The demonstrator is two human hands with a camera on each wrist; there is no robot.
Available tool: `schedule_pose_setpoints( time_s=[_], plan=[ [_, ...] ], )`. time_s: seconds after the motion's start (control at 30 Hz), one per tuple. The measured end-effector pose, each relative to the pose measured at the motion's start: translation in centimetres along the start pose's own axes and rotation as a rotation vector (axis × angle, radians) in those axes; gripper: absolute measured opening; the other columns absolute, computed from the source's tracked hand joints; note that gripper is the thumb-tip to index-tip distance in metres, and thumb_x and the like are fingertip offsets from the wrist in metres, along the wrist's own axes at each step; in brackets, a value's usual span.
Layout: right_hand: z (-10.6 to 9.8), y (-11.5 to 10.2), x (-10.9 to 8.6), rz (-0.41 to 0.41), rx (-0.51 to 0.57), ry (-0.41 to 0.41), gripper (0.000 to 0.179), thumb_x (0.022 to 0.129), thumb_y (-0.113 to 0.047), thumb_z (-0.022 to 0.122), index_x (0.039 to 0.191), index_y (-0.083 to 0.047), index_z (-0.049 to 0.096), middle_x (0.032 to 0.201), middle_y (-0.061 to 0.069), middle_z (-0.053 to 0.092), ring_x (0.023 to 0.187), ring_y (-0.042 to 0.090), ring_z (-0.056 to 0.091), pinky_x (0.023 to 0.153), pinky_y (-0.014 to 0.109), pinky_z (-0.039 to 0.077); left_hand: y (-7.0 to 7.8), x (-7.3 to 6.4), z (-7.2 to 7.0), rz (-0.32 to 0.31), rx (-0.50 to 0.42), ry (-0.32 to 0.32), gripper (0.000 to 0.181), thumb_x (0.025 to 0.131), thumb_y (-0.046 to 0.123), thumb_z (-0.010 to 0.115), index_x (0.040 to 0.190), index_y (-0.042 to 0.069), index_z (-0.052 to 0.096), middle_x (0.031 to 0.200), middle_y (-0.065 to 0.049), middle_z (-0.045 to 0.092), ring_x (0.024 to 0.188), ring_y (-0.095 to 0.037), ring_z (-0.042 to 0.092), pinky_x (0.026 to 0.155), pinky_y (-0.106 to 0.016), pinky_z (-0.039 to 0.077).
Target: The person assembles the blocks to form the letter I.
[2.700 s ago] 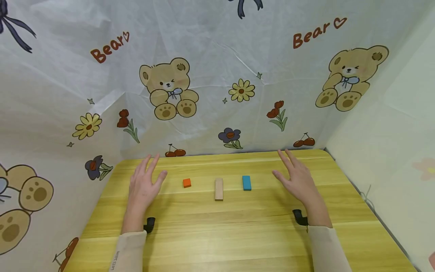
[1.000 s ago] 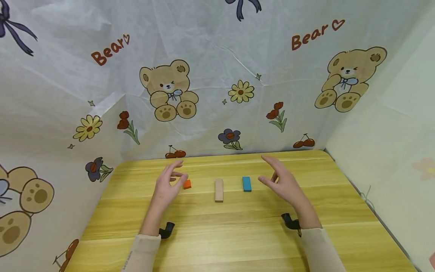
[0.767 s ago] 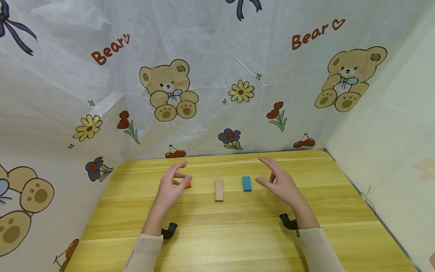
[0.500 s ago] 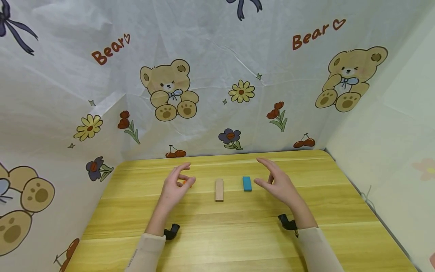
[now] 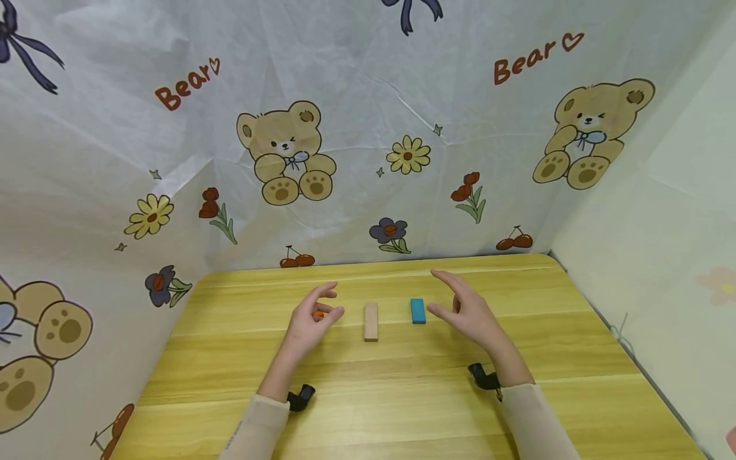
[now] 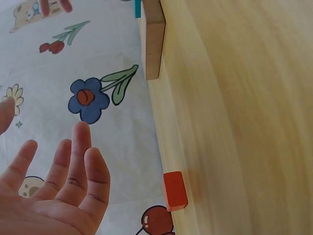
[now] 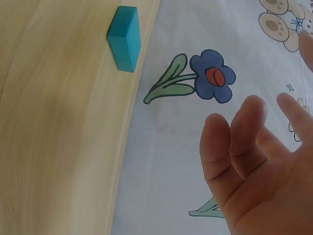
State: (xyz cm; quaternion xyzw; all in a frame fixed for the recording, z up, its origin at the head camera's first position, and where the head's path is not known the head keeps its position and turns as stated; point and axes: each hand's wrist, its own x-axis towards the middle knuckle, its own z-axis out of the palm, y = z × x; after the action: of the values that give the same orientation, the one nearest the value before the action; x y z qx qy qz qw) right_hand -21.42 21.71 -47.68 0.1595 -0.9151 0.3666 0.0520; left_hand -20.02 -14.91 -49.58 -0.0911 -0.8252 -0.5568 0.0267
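Three small blocks lie in a row on the wooden table (image 5: 368,409). My left hand (image 5: 305,324) hovers above the orange block (image 6: 175,190), hiding most of it in the head view; its fingers are spread, loosely bent and hold nothing. In the middle lies a long, plain wood block (image 5: 370,322), right of my left thumb. The blue block (image 5: 418,311) is farther right, fully visible. Just to its right, my right hand (image 5: 473,316) is held in the air, thumb and index finger apart around a bare gap.
A white cloth (image 5: 356,83) printed with bears and flowers hangs behind the table's back edge. A pale wall panel (image 5: 661,255) borders the right side. Black wrist mounts (image 5: 483,377) stick out from both wrists.
From wide apart, both hands have come inward toward the blocks, their fingers bending more. The left hand has moved right, over the orange block. The blocks stay in place.
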Motion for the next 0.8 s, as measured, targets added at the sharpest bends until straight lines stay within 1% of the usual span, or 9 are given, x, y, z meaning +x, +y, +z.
schedule_pose_setpoints(
  time_s=[0.07, 0.13, 0.23, 0.3, 0.47, 0.63, 0.8],
  plan=[
    [0.1, 0.1, 0.0, 0.006, 0.001, -0.004, 0.074, 0.098, -0.035, 0.078, 0.163, -0.031, 0.042, 0.163, 0.008, 0.047, 0.058, 0.013, 0.047, 0.052, 0.028, 0.044, -0.1, 0.0, 0.2, -0.009, -0.001, -0.005, 0.055, 0.1, 0.034, 0.076, 0.151, 0.035, 0.056, 0.138, -0.003, 0.064, 0.109, -0.016, 0.07, 0.096, -0.04, 0.052],
    [0.2, 0.2, 0.0, 0.009, 0.004, -0.006, 0.075, 0.098, -0.036, 0.078, 0.163, -0.031, 0.041, 0.164, 0.008, 0.047, 0.057, 0.013, 0.047, 0.052, 0.028, 0.043, -0.2, -0.1, 0.4, -0.016, -0.004, -0.008, 0.055, 0.1, 0.034, 0.076, 0.152, 0.035, 0.056, 0.137, -0.006, 0.065, 0.108, -0.017, 0.07, 0.097, -0.04, 0.051],
    [0.3, 0.3, 0.0, 0.011, 0.007, -0.009, 0.075, 0.098, -0.038, 0.077, 0.164, -0.032, 0.041, 0.164, 0.008, 0.046, 0.057, 0.013, 0.046, 0.052, 0.028, 0.044, -0.4, 0.0, 0.8, -0.032, -0.008, -0.016, 0.055, 0.1, 0.034, 0.076, 0.152, 0.035, 0.055, 0.136, -0.01, 0.065, 0.107, -0.017, 0.07, 0.094, -0.037, 0.052],
    [0.3, 0.4, 0.1, 0.012, 0.008, -0.009, 0.076, 0.098, -0.04, 0.077, 0.164, -0.032, 0.041, 0.164, 0.008, 0.046, 0.057, 0.012, 0.046, 0.052, 0.028, 0.043, -0.6, 0.0, 1.0, -0.041, -0.017, -0.023, 0.056, 0.1, 0.033, 0.076, 0.152, 0.034, 0.056, 0.135, -0.01, 0.065, 0.106, -0.017, 0.07, 0.091, -0.033, 0.054],
    [0.5, 0.4, 0.1, 0.012, 0.022, -0.01, 0.075, 0.098, -0.038, 0.078, 0.163, -0.03, 0.042, 0.164, 0.009, 0.047, 0.055, 0.012, 0.045, 0.052, 0.028, 0.043, -1.0, 0.0, 1.6, -0.055, -0.048, -0.036, 0.055, 0.1, 0.03, 0.077, 0.151, 0.034, 0.056, 0.128, -0.008, 0.066, 0.103, -0.019, 0.07, 0.081, -0.029, 0.056],
    [0.7, 0.4, 0.1, 0.022, 0.039, -0.021, 0.074, 0.097, -0.034, 0.079, 0.163, -0.029, 0.043, 0.163, 0.01, 0.047, 0.054, 0.012, 0.045, 0.051, 0.028, 0.043, -1.4, 0.0, 2.1, -0.064, -0.069, -0.041, 0.054, 0.099, 0.028, 0.078, 0.15, 0.033, 0.058, 0.119, -0.007, 0.067, 0.099, -0.019, 0.07, 0.076, -0.029, 0.055],
    [1.0, 0.5, 0.1, 0.044, 0.06, -0.035, 0.075, 0.097, -0.032, 0.079, 0.162, -0.028, 0.044, 0.162, 0.01, 0.047, 0.055, 0.012, 0.045, 0.052, 0.028, 0.043, -1.9, 0.2, 2.6, -0.067, -0.085, -0.065, 0.055, 0.098, 0.026, 0.079, 0.149, 0.032, 0.059, 0.112, -0.006, 0.068, 0.093, -0.018, 0.069, 0.073, -0.027, 0.054]
  ],
)
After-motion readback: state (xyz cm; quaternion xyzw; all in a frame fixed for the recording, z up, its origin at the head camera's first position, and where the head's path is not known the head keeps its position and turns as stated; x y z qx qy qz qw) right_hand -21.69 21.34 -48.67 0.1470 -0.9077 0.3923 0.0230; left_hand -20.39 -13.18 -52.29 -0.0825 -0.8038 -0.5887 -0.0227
